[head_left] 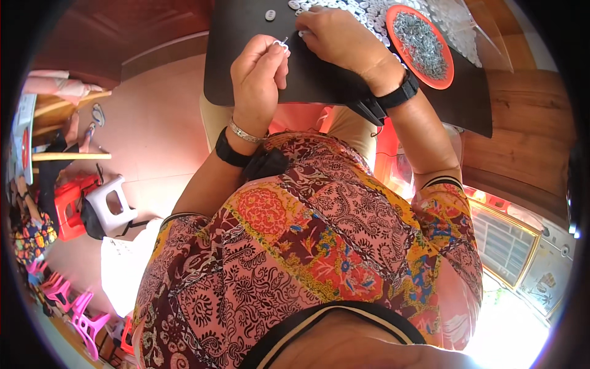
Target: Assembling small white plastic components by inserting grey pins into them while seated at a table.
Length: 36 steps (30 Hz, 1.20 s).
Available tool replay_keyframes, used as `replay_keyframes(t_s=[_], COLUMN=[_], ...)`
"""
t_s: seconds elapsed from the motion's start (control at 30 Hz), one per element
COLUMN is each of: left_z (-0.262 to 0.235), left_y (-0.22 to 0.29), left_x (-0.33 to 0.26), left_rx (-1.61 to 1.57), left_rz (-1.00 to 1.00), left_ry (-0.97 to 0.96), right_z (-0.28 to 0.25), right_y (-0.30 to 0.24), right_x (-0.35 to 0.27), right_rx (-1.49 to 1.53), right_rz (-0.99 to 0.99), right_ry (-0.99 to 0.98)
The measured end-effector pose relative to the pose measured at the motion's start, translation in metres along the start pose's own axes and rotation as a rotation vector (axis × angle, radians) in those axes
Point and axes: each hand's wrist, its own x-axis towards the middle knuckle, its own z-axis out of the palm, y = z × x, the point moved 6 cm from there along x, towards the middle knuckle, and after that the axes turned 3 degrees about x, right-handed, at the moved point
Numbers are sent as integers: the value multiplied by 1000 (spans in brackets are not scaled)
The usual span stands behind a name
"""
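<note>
Raised over the near left part of the black table (246, 27), my left hand (259, 72) pinches a small white plastic piece (283, 46) between thumb and fingertips. A thin metal pin or screw sticks up from that piece. My right hand (344, 42) is low over the table to the right, its fingertips closed on a white oval tag (302, 33) that is mostly hidden by the fingers. Many white oval tags (372, 13) lie spread beyond the right hand. One single tag (270, 15) sits apart, farther left.
An orange-red plate (450, 67) heaped with small metal parts (421, 46) stands right of my right hand. Clear plastic bags (455, 27) lie behind it. Off to the left are a grey stool (112, 206), a red stool (69, 206), pink stools (86, 323) and another person (37, 227).
</note>
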Motion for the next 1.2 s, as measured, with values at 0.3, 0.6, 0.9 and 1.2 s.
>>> replay_keyframes(t_s=[0.3, 0.6, 0.9, 1.2], left_z=[6, 14, 29, 34], left_y=[1, -1, 10, 9], left_x=[1, 2, 1, -2], left_rx=[-2, -41, -40, -15], left_rz=[-15, -53, -63, -77], left_ry=[-31, -51, -107, -148], right_z=[-2, -14, 1, 2], right_y=[8, 29, 30, 21], right_x=[-31, -40, -58, -62], right_rx=[-60, 938, 1492, 1643], right_rz=[-51, 419, 419, 408], right_ry=[68, 43, 135, 166])
